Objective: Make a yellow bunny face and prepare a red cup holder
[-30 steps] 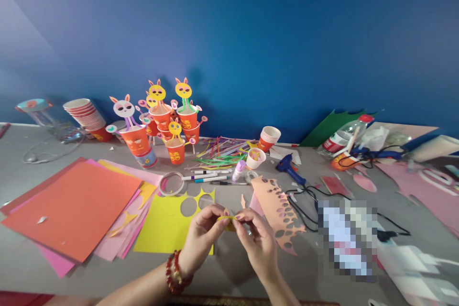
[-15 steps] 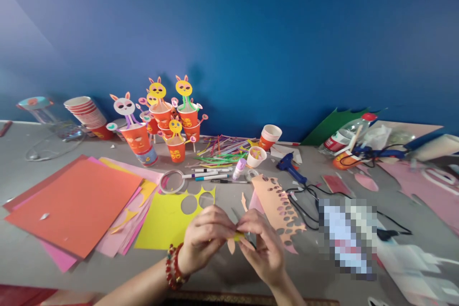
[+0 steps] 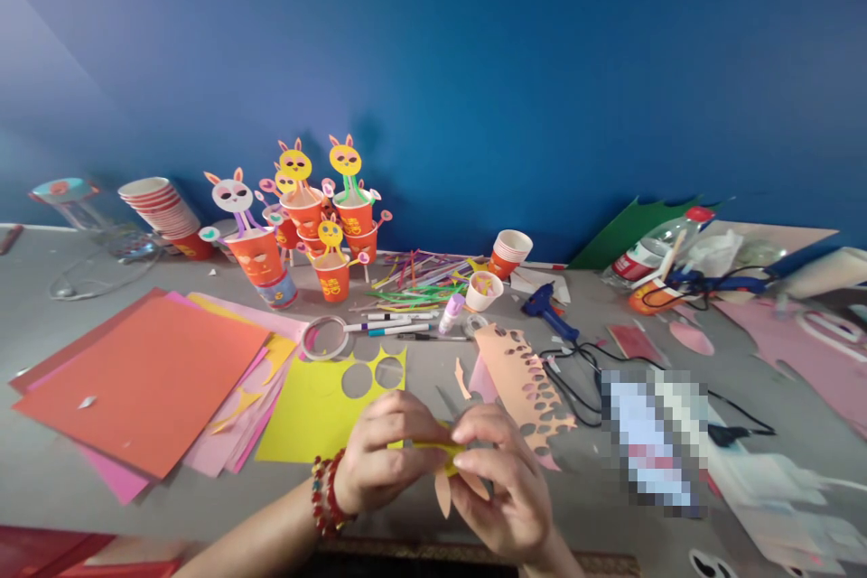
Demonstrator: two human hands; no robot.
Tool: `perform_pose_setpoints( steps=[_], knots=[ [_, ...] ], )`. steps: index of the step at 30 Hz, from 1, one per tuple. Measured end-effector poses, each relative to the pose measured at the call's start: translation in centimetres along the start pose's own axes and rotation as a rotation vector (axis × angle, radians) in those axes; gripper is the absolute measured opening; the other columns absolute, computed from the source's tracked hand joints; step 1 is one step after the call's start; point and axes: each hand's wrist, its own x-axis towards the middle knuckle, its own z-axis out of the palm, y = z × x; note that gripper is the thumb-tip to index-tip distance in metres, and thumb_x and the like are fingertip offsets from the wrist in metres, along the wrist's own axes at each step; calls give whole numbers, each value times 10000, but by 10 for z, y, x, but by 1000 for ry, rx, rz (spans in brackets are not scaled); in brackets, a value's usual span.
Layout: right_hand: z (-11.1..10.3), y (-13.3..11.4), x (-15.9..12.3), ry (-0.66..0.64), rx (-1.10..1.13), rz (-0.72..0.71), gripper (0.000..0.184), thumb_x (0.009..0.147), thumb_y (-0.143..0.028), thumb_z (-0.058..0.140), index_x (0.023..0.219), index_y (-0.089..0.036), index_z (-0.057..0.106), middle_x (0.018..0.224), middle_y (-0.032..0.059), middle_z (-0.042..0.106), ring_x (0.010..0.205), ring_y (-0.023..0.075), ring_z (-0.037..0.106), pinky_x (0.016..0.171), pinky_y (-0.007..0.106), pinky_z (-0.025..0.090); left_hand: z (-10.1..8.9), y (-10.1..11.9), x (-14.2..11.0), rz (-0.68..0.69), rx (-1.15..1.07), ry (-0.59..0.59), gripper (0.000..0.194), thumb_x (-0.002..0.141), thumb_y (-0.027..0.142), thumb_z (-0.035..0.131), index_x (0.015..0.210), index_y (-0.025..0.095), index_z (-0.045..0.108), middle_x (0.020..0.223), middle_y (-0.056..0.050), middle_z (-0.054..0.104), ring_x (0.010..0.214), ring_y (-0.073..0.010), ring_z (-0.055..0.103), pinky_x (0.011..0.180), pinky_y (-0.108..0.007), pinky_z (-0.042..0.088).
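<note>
Both hands are together over the front middle of the table. My left hand (image 3: 387, 452), with red bead bracelets at the wrist, pinches the left side of a yellow paper rabbit head (image 3: 451, 462). Pinching its right side is my right hand (image 3: 505, 479). Two peach paper ears (image 3: 442, 495) hang from it, pointing down toward me. Fingers hide much of the yellow paper. Just behind the hands lies a yellow sheet (image 3: 304, 415) with round holes cut out. To the right is a peach sheet (image 3: 505, 361) full of cut-out holes.
Paper cups with rabbit figures (image 3: 331, 275) stand at the back left. Coloured paper sheets (image 3: 149, 370) lie at left. Markers (image 3: 399, 330), a glue stick (image 3: 452, 312) and a small cup of scraps (image 3: 484, 291) sit mid-table. A blue glue gun (image 3: 550, 312) with black cable lies right.
The yellow rabbit head has tilted, showing more of its yellow paper and both peach ears. My right hand has shifted slightly right and nearer to me.
</note>
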Motion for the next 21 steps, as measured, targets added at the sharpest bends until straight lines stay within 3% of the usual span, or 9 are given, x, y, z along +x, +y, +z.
perform_pose_setpoints(
  steps=[6,16,21],
  knots=[
    [-3,-5,5,-62,-47,-84,267,866,-65,592,1070,-227,652,949,91,663,851,239,641,750,430,570,1,1,2,0,21,-2,336,907,131,618,1223,241,655,977,-111,772,844,-227,709,765,-365,569],
    [-3,-7,12,-63,-54,-68,186,929,-129,561,1038,-232,670,854,73,694,783,229,655,720,417,577,5,4,-1,-79,-3,25,255,940,160,565,1180,224,620,942,-97,756,826,-210,699,763,-361,559],
    [-3,-5,10,-69,-46,-56,166,951,-165,540,1040,-241,658,863,75,683,803,237,647,729,427,574,2,4,2,-16,14,3,193,951,180,531,1113,238,619,936,-105,739,811,-216,687,727,-368,551]
  ],
)
